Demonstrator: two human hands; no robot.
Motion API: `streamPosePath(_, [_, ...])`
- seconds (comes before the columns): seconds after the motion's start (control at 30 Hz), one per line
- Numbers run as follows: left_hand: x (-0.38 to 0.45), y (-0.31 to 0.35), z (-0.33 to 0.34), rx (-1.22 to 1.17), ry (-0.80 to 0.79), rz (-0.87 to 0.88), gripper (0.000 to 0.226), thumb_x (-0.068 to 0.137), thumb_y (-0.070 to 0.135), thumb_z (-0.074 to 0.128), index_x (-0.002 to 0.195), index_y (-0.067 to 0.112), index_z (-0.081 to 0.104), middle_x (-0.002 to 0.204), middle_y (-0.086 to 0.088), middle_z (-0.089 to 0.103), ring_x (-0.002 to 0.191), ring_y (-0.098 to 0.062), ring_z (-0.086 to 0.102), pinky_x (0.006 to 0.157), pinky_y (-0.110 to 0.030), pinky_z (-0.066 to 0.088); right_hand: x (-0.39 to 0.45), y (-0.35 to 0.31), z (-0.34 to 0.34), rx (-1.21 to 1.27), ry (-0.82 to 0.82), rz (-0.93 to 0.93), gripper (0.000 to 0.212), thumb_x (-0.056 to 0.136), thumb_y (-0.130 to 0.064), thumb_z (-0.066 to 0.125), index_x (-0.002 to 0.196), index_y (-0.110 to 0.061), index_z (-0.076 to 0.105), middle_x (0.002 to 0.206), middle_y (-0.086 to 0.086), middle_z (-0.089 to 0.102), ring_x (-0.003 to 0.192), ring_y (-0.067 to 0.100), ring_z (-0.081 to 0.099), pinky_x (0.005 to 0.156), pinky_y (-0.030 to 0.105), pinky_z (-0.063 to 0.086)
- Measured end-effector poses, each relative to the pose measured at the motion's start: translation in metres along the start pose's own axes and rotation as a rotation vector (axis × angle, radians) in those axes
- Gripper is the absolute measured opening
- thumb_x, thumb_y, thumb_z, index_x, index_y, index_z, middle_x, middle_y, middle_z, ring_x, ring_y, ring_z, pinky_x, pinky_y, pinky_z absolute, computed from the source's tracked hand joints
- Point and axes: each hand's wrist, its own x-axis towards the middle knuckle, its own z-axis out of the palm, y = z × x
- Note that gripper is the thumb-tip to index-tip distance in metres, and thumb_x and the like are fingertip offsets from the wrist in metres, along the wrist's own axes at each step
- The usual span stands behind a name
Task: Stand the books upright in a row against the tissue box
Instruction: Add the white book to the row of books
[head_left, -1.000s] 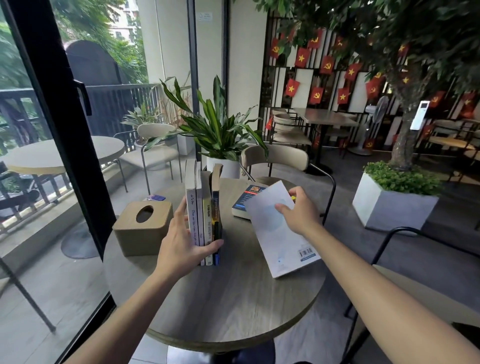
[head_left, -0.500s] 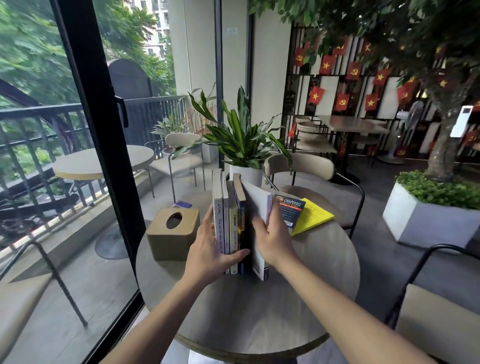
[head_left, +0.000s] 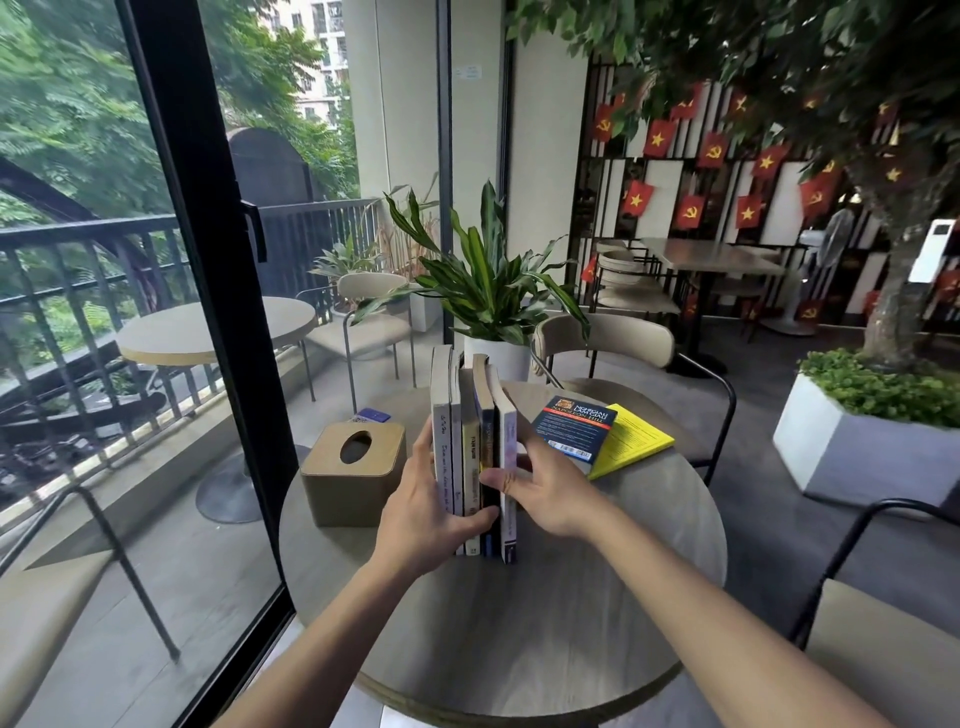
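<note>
Left hand (head_left: 431, 506), right hand (head_left: 545, 491), clasping upright books (head_left: 475, 457)

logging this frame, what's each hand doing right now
Left hand: closed on the upright books, left side.
Right hand: pressing the white book into the row.

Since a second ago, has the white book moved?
Yes. The white book went from lying flat right of the standing books to upright against them, nearer the tissue box.
</note>
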Motion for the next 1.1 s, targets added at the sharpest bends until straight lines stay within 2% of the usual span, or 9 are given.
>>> streamPosePath(0.1, [0.000,0.002,0.000,0.024,-0.019,-0.012,0.119,0.060,0.060,0.079,0.154,0.028,0.014,0.139,0.001,0.053,0.114,-0.018,0.060,0.088,-0.046,0.056,0.005,0.001,-0.002,0.023,0.026,-0.009,0.084,0.085,-0.041,0.072,0.151,-0.042,0.018,0.137,-0.028,0.042,0.127,0.001,0.041,0.094,0.009,0.041])
streamPosePath(0.17, [0.000,0.003,-0.001,0.030,-0.019,-0.020,0.119,0.059,0.060,0.079,0.154,0.029,0.014,0.138,0.002,0.053,0.114,-0.017,0.060,0.087,-0.044,0.056,0.008,0.003,-0.004,0.051,0.037,-0.009,0.091,0.080,-0.045,0.075,0.150,-0.047,0.017,0.145,-0.020,0.039,0.128,0.005,0.041,0.091,0.009,0.044])
streamPosePath(0.23, [-0.001,0.004,-0.001,0.027,-0.020,-0.024,0.120,0.058,0.063,0.080,0.153,0.031,0.015,0.136,0.005,0.054,0.113,-0.016,0.061,0.087,-0.043,0.056,0.010,0.007,-0.005,0.068,0.044,0.007,0.097,0.075,-0.050,0.077,0.149,-0.050,0.015,0.149,-0.009,0.041,0.129,0.008,0.046,0.099,0.027,0.047])
streamPosePath(0.37, [-0.008,0.014,0.005,-0.011,0.067,-0.064,0.116,0.054,0.066,0.082,0.149,0.039,0.021,0.128,0.012,0.059,0.106,-0.012,0.065,0.084,-0.042,0.058,0.004,0.015,0.001,0.002,0.074,-0.014,0.098,0.072,-0.048,0.081,0.147,-0.051,0.017,0.143,-0.008,0.047,0.119,-0.007,0.050,0.090,0.009,0.040])
streamPosePath(0.43, [-0.011,0.019,0.010,-0.012,0.132,-0.085,0.113,0.054,0.061,0.081,0.149,0.039,0.023,0.125,0.013,0.063,0.104,-0.014,0.067,0.081,-0.042,0.057,-0.001,0.018,0.004,-0.120,0.109,-0.049,0.094,0.071,-0.055,0.073,0.145,-0.052,0.015,0.144,-0.008,0.044,0.126,0.001,0.047,0.093,0.012,0.039])
streamPosePath(0.5, [-0.012,0.021,0.014,-0.002,0.167,-0.099,0.111,0.056,0.060,0.080,0.149,0.037,0.024,0.127,0.011,0.063,0.105,-0.018,0.067,0.079,-0.039,0.056,-0.006,0.020,0.002,-0.321,0.145,-0.104,0.090,0.074,-0.064,0.062,0.146,-0.051,0.009,0.143,-0.008,0.040,0.129,0.008,0.043,0.097,0.026,0.042])
streamPosePath(0.67, [-0.012,0.023,0.018,0.007,0.212,-0.091,0.110,0.057,0.065,0.079,0.150,0.029,0.031,0.134,0.006,0.055,0.114,-0.018,0.060,0.084,-0.044,0.056,-0.012,0.029,-0.023,-0.734,0.202,-0.233,0.072,0.086,-0.061,0.043,0.149,-0.045,0.012,0.146,0.000,0.040,0.132,0.020,0.040,0.085,0.044,0.054])
streamPosePath(0.87, [-0.010,0.019,0.020,0.042,0.198,-0.103,0.111,0.056,0.063,0.081,0.150,0.026,0.034,0.134,0.003,0.054,0.114,-0.022,0.060,0.083,-0.044,0.054,0.002,0.060,-0.047,-0.986,0.228,0.007,0.076,0.083,-0.060,0.048,0.150,-0.035,0.022,0.155,0.007,0.031,0.140,0.025,0.026,0.095,0.044,0.046])
streamPosePath(1.1, [-0.007,0.016,0.019,0.052,0.163,-0.074,0.110,0.056,0.064,0.082,0.149,0.028,0.035,0.134,0.006,0.052,0.112,-0.019,0.059,0.079,-0.038,0.052,0.046,0.100,-0.066,-1.064,0.216,0.280,0.088,0.079,-0.072,0.043,0.152,-0.027,0.020,0.155,0.014,0.028,0.137,0.032,0.030,0.104,0.051,0.033])
